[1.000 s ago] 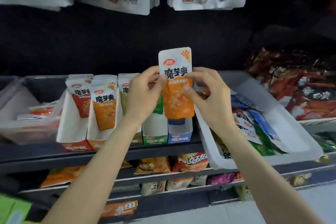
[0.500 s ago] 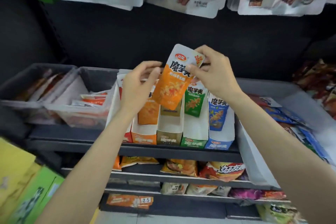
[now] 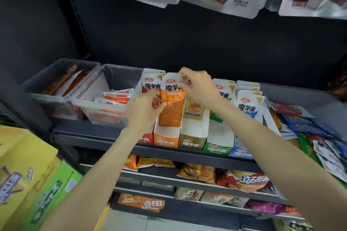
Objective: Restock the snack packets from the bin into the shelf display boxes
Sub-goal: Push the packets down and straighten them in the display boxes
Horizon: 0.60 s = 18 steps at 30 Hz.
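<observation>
Two hands set an orange packet [image 3: 171,107] upright into an orange display box [image 3: 166,138] on a shop shelf [image 3: 131,147].

Head view: the left hand [image 3: 144,111] holds the packet's left edge with curled fingers; the right hand [image 3: 199,90] pinches its top right corner. The packet stands inside the orange box, second in a row of boxes, between a red box [image 3: 145,139] and a tan box [image 3: 192,141]; green [image 3: 217,149] and blue [image 3: 241,153] boxes follow to the right. A grey bin [image 3: 300,95] of loose packets sits at the far right, just beside the blue box. Clear tubs [image 3: 105,107] sit to the left.
</observation>
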Each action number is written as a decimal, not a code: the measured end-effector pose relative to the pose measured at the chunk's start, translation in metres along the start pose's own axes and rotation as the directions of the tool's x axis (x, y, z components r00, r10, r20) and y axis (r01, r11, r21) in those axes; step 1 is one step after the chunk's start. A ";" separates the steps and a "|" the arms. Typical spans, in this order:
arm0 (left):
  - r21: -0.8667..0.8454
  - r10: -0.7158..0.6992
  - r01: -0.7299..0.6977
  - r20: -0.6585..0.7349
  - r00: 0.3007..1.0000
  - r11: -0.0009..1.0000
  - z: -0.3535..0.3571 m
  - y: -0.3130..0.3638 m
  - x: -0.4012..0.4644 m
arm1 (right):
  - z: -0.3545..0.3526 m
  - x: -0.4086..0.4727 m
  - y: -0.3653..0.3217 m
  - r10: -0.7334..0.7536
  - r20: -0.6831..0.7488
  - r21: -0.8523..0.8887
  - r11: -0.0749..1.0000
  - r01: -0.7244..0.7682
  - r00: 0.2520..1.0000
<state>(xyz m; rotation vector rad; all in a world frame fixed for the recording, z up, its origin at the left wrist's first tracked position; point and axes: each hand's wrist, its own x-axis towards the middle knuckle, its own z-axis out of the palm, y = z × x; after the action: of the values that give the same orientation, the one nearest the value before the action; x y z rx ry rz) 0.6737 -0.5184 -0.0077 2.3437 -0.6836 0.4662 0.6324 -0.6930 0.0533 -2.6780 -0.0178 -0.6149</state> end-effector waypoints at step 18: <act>-0.254 0.358 -0.390 -0.164 0.919 0.885 0.008 0.045 -0.011 | -0.061 -0.079 0.022 -0.020 -0.092 -0.148 0.989 0.007 0.996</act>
<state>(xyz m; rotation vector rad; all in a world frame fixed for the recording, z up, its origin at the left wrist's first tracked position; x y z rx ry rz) 0.6401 -0.5494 0.0026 1.9031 -1.0818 0.6200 0.5374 -0.7306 0.0625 -2.7897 0.0363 -0.7724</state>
